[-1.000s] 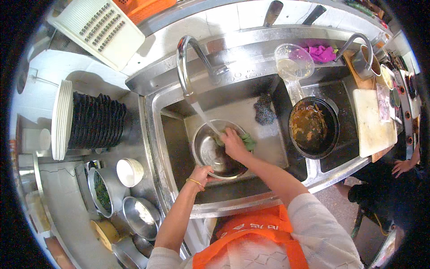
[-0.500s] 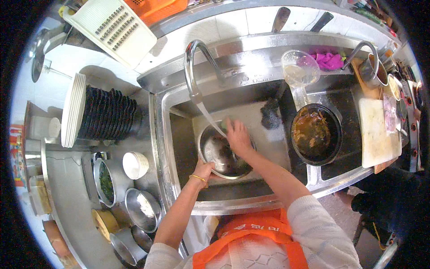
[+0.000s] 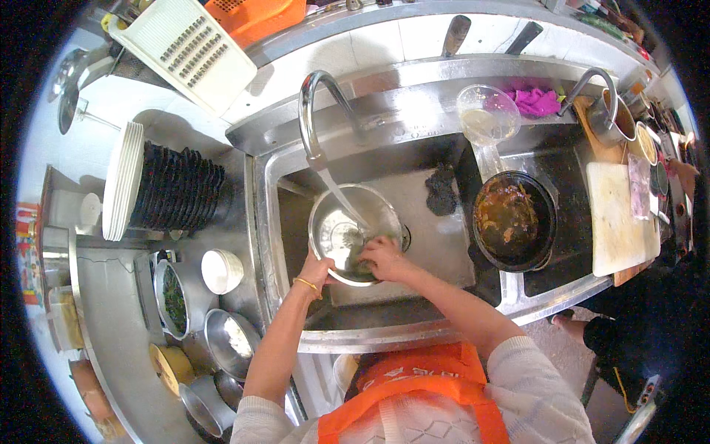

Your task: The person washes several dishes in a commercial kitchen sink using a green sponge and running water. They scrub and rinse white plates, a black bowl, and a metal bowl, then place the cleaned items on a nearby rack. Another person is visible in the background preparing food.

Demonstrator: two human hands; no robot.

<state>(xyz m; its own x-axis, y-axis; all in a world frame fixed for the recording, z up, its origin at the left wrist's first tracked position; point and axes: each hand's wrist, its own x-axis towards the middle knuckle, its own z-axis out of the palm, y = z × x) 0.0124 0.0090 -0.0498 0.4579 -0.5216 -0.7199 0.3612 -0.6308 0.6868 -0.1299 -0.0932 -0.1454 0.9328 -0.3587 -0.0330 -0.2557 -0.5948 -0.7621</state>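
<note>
A shiny metal bowl (image 3: 353, 233) sits tipped in the left part of the big steel sink (image 3: 436, 251), right under the tap (image 3: 316, 111). A thin stream of water (image 3: 342, 196) falls from the tap into the bowl. The left hand (image 3: 316, 268) holds the bowl's near rim, with the fingers closed on the edge. There is a gold bangle (image 3: 305, 283) on that wrist. The right hand (image 3: 383, 257) is down inside the bowl, pressed on its bottom; its fingers are curled, but I cannot tell if they hold something. Just beside the bowl lies a dark scrubber (image 3: 442, 191) on the sink floor. In the right part of the sink sits a black pan (image 3: 515, 220) with brown leftovers in it. A white cutting board (image 3: 615, 218) lies farther right. On the counter to the left stand black plates (image 3: 177, 194) in a row and some small metal bowls (image 3: 233, 342).
</note>
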